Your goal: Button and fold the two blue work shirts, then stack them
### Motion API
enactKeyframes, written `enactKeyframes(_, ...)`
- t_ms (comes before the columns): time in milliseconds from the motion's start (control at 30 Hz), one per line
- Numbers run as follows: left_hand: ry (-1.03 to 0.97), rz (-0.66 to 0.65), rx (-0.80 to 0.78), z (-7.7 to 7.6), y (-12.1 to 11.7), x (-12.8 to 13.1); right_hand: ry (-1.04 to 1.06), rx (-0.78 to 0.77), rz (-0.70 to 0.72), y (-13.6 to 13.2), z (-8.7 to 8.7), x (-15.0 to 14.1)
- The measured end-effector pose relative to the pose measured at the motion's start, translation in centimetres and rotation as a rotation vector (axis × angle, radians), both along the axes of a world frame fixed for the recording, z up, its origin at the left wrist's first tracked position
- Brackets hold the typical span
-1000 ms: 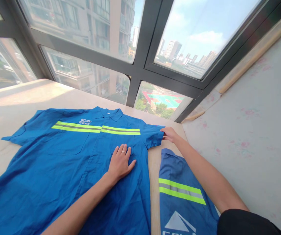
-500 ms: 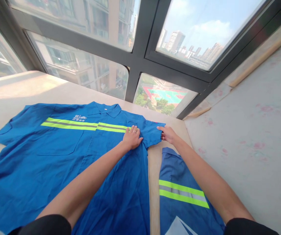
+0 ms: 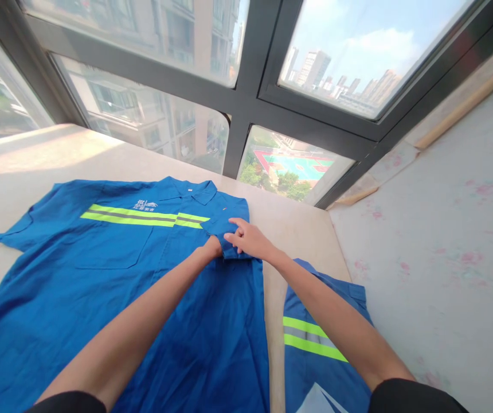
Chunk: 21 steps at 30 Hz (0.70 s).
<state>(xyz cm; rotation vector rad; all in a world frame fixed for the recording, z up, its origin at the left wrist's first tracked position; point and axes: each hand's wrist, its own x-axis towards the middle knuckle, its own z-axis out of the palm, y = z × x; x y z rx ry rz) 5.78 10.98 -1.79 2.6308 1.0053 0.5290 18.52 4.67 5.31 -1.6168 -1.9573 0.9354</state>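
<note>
A blue short-sleeved work shirt (image 3: 100, 275) with a yellow-green reflective stripe lies flat on a pale wooden surface (image 3: 298, 229). Its right sleeve (image 3: 225, 226) is folded inward over the chest. My right hand (image 3: 249, 238) holds the sleeve's cuff edge, fingers pinched on the cloth. My left hand (image 3: 212, 248) lies mostly under the folded sleeve, only its wrist and heel showing, so its fingers are hidden.
A second blue garment (image 3: 319, 344) with a reflective stripe and a white logo lies at the lower right. Large dark-framed windows (image 3: 246, 109) run along the far edge. A pale flowered wall (image 3: 444, 229) rises on the right.
My right hand has drawn the right sleeve leftward and folded it over the shirt's chest. My left hand moved up from the shirt's middle and now lies under the fold.
</note>
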Motion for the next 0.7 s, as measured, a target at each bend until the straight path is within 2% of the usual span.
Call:
enactKeyframes(100,0.104,0.083,-0.068,1.1,-0.1,-3.0,-0.126,0.057,-0.019,-0.2,-1.1,1.2)
enactKeyframes(200,0.233,0.239,-0.109,2.0,-0.8,-5.6,-0.331,0.034,0.124,-1.0,-2.2,2.4)
enactKeyframes(267,0.249,0.330,-0.102,2.5,-1.4,-6.8,-0.461,0.064,0.185,-1.9,-2.6,2.6)
enactKeyframes(333,0.206,0.431,-0.059,3.2,-2.0,-7.2,-0.569,0.139,0.199,-2.8,-2.8,2.4)
enactKeyframes(433,0.084,0.523,0.110,4.3,-2.8,-6.3,-0.676,0.258,0.238,-4.3,-2.5,1.7)
enactKeyframes(567,-0.014,0.408,0.292,5.2,-3.1,-3.3,-0.778,0.320,0.283,-6.0,-2.2,1.3)
enactKeyframes(700,0.038,0.204,0.271,4.6,-1.7,0.5,-0.848,0.323,0.287,-7.6,-2.8,1.4)
